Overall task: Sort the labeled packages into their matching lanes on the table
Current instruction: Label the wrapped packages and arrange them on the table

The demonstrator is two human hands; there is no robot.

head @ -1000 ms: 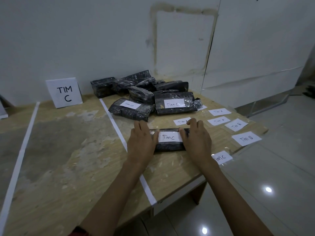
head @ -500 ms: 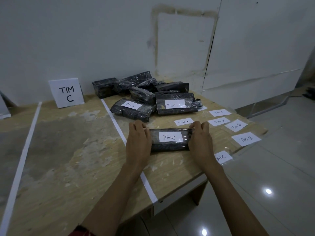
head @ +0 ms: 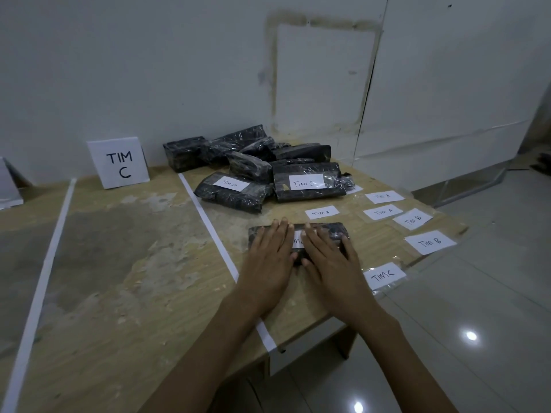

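Observation:
A black wrapped package (head: 335, 231) with a white "TIM C" label lies flat on the table right of the white tape line (head: 208, 225). My left hand (head: 269, 257) and my right hand (head: 326, 257) both press flat on its top with straight fingers, covering most of the label. Behind it a pile of black packages (head: 253, 165) sits by the wall, one labeled "TIM C" (head: 307, 183). A "TIM C" sign (head: 119, 163) stands at the back of the lane left of the tape.
Loose paper labels lie on the table's right part: "TIM A" (head: 322, 212), "TIM B" (head: 430, 242), "TIM C" (head: 384, 275). A second tape line (head: 44, 257) runs at far left. The table's front edge and right corner drop to a tiled floor.
Both hands moved from the package's two ends inward onto its top, now side by side over the label. The package stayed in place.

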